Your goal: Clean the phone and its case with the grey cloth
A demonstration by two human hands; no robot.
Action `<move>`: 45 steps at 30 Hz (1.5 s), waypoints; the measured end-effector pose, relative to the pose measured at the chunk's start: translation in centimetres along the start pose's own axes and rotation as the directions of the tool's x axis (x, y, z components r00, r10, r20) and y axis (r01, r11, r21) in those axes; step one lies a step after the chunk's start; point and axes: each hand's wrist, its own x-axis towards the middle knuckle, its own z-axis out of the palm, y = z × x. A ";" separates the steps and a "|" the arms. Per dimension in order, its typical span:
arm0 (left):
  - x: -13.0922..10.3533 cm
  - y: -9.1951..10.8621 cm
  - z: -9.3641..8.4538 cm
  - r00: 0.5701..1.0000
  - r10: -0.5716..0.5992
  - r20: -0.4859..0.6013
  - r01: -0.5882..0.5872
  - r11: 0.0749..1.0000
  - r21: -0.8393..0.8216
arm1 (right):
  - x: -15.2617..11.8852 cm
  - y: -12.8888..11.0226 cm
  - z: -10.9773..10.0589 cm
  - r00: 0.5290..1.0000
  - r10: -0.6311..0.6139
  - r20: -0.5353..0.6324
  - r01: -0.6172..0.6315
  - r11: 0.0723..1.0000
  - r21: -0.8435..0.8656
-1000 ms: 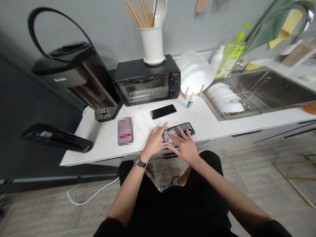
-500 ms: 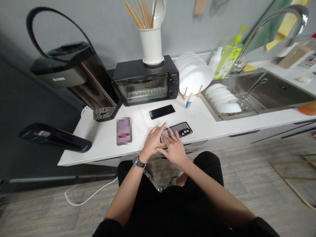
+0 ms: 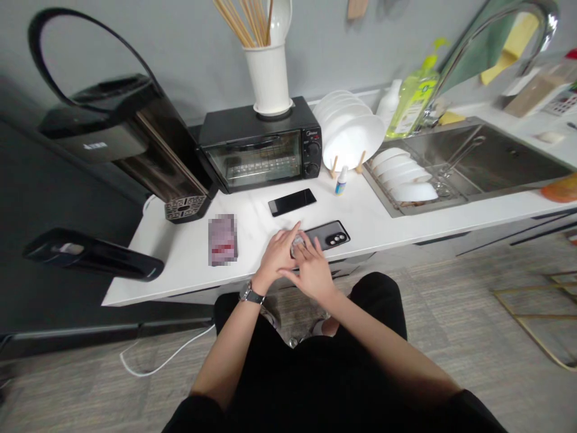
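Note:
A phone [image 3: 331,233] in a grey back with a dark rim lies lens side up near the counter's front edge. My left hand [image 3: 276,255], with a watch on its wrist, closes around the phone's left end and covers it. My right hand [image 3: 313,273] presses a crumpled greyish-white cloth or wipe [image 3: 297,242] onto the phone's back, its fingers bent over it; the exact kind of cloth is unclear. The two hands touch near the thumbs. Behind them lies a second phone [image 3: 292,202], dark screen up. A small spray bottle [image 3: 341,181] stands to the right of it.
A blurred-out purplish item [image 3: 222,239] lies on the counter to the left. A black dispenser machine [image 3: 148,138], a toaster oven [image 3: 261,150] and a rack of white plates [image 3: 351,135] line the wall. The sink [image 3: 487,162] is on the right, with several bowls at its near side.
The view has shifted slightly, so things sit a little further left. Both hands stay at the phone, and the right fingers have moved slightly over the crumpled cloth.

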 end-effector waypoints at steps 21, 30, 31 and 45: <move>-0.1 0.1 0.1 1.000 0.007 -0.014 -0.007 1.000 -0.007 | -0.7 0.7 -1.1 0.994 -0.093 0.062 0.092 0.996 0.015; 0.3 0.5 -0.1 1.000 0.003 -0.024 -0.004 0.999 -0.037 | -2.0 7.8 -4.6 0.989 0.131 -0.075 -0.144 0.966 -0.213; 0.3 0.4 0.0 1.000 0.012 -0.021 -0.013 0.999 -0.039 | -1.5 6.2 -3.6 0.987 0.140 -0.081 -0.153 0.970 -0.188; 0.0 0.7 -0.3 0.999 -0.004 -0.037 0.002 0.999 -0.050 | -2.7 9.1 -5.5 0.997 0.071 -0.034 -0.076 0.980 -0.183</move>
